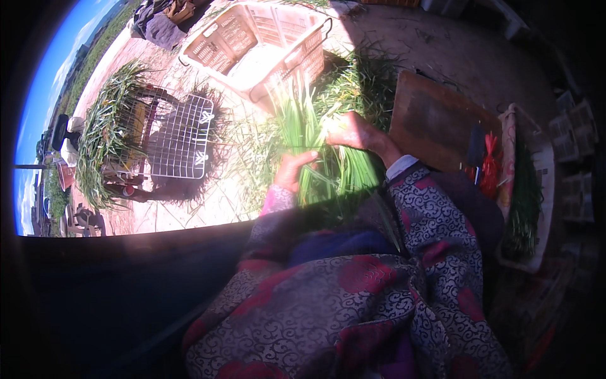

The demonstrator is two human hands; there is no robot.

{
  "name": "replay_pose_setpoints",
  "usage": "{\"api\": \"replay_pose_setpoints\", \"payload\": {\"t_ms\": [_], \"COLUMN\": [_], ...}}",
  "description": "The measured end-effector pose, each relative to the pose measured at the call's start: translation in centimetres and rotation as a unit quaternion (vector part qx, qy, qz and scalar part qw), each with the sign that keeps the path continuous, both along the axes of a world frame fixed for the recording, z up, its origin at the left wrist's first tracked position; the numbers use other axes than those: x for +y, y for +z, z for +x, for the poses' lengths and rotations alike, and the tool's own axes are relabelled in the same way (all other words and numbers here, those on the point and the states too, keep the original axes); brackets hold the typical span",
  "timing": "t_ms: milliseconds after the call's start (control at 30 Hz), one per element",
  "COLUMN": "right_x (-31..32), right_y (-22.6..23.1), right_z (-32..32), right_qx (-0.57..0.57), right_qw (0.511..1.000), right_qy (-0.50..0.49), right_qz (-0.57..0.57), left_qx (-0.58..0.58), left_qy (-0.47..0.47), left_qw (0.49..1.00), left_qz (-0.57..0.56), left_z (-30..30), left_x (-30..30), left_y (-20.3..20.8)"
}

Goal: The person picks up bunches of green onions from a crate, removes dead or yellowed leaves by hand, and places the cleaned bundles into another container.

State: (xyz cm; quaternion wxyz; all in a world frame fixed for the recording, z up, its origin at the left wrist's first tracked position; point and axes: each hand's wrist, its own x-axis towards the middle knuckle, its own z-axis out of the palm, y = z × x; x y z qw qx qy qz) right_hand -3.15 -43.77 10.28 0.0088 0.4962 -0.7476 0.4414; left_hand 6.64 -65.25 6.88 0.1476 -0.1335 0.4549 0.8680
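A bunch of long, thin green stalks with pale ends, which look like chives point(295, 129), stands up before me in bright sun. My left hand point(291, 170) is closed round its lower left side, thumb across the stalks. From the right, my right hand point(352, 131) is closed on the stalks near the bunch's upper part; its fingertips are washed out by glare. More green leaves hang below my right hand toward my lap. Behind it, a heap of loose greens point(363, 82) lies on the ground.
A pale plastic crate point(271, 76) stands ahead. To the left, greens point(113, 126) lie over a wire rack point(180, 136). On the right are a brown board point(435, 120), red ties point(490, 167) and a pale container point(543, 234) holding dark greens.
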Motion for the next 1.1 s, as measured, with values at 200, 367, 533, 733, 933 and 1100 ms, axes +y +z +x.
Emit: {"api": "replay_pose_setpoints", "payload": {"t_ms": [200, 367, 533, 733, 933, 1100], "right_x": [3.0, 6.3, 0.9, 0.2, 9.8, 5.0], "right_y": [2.6, -0.4, 1.1, -1.7, -2.3, 4.5], "right_z": [-0.4, -0.2, 1.3, 0.3, -1.9, 0.1], "right_qx": [-0.272, -0.197, -0.415, -0.197, 0.028, -0.256], "right_qw": [0.818, 0.83, 0.856, 0.904, 0.804, 0.88], "right_qy": [-0.475, -0.522, -0.283, -0.373, -0.593, -0.327], "right_qz": [0.176, -0.015, -0.121, -0.061, 0.037, -0.232], "left_qx": [-0.028, -0.038, -0.029, 0.017, 0.082, 0.096], "left_qy": [0.019, 0.037, -0.003, 0.026, -0.072, -0.108], "left_qw": [0.999, 0.998, 0.999, 0.998, 0.994, 0.988], "left_qz": [0.039, 0.043, 0.022, -0.054, -0.02, -0.052], "left_z": [0.0, -0.8, -0.5, 0.1, 0.2, 1.0], "left_x": [-1.7, -0.8, 0.4, 0.7, -1.6, -1.7], "left_y": [-1.0, -1.5, -1.0, 0.3, 2.0, 1.5]}}
